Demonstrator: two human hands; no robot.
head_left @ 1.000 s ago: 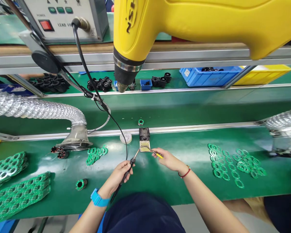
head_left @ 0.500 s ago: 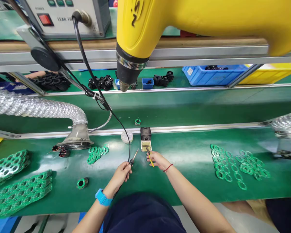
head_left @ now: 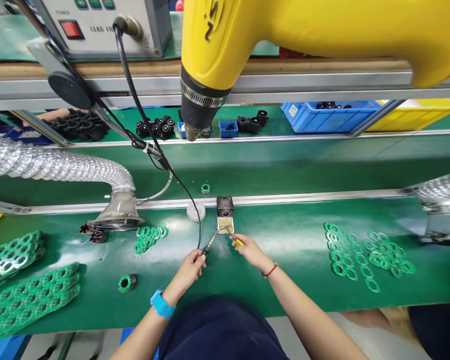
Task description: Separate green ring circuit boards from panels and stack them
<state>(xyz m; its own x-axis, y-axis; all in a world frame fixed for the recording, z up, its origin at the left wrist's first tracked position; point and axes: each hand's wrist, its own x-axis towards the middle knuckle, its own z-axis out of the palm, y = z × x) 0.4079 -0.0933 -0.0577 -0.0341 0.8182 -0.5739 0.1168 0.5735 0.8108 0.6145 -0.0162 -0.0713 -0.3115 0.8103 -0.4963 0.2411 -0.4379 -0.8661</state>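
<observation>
My left hand [head_left: 190, 265] is closed around a soldering iron [head_left: 210, 243], whose cable hangs from above. The iron's tip reaches the lower left edge of a soldering iron stand's sponge tray [head_left: 230, 221]. My right hand [head_left: 249, 248] is closed on a slim yellow-handled tool [head_left: 239, 242]. Its dark end lies over the tray; whether it is tweezers or pliers I cannot make out. Behind the tray is the black stand [head_left: 225, 205]. A small wound coil with a green ring [head_left: 205, 189] lies beyond the metal rail, and another coil [head_left: 126, 283] lies to the left.
A fume hose funnel [head_left: 120, 210] stands at the left, near loose green rings [head_left: 150, 237] and stacked green circuit panels [head_left: 37, 295]. More rings [head_left: 367, 255] lie at right. A round clear lid-like piece [head_left: 196, 211] sits beside the stand. A yellow hot-air gun [head_left: 217, 45] hangs overhead.
The soldering iron's tip has come closer to the sponge tray. My right hand has shifted slightly right, tilting the yellow-handled tool. The small coil behind the rail has moved left.
</observation>
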